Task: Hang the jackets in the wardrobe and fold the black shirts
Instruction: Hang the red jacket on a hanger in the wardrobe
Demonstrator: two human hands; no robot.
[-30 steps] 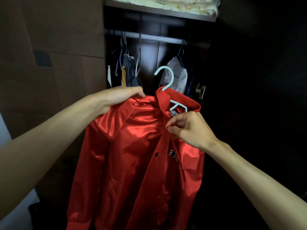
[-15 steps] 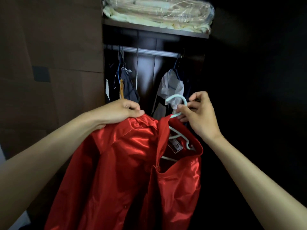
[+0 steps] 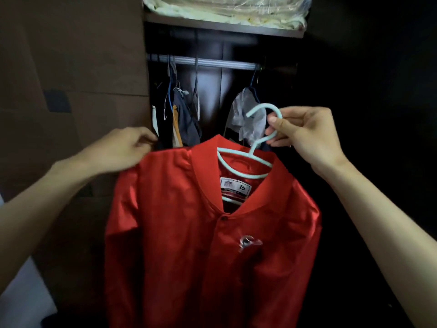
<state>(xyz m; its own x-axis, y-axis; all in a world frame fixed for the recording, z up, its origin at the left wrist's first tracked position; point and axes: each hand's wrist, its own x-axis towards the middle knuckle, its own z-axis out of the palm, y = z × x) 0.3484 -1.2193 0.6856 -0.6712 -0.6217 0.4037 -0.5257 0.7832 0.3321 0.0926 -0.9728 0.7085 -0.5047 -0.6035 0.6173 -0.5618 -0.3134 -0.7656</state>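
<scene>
A shiny red satin jacket [image 3: 194, 245] hangs on a pale mint plastic hanger [image 3: 256, 151], front toward me and buttoned, in front of the open wardrobe. My right hand [image 3: 305, 136] pinches the hanger's hook near its neck. My left hand [image 3: 123, 150] grips the jacket's left shoulder. The metal rail [image 3: 212, 62] runs across the wardrobe above and behind the jacket. No black shirts are in view.
Several garments on hangers [image 3: 182, 114] hang at the rail's left, and a pale garment [image 3: 248, 114] at its right, with a gap between. A shelf above the rail carries plastic-wrapped bedding [image 3: 224, 10]. A brown wardrobe door [image 3: 71, 91] stands at left.
The jacket has turned to face me and hangs squarer on the hanger. My right hand, which went from the collar to the hook, has raised it. My left hand slid outward to the shoulder.
</scene>
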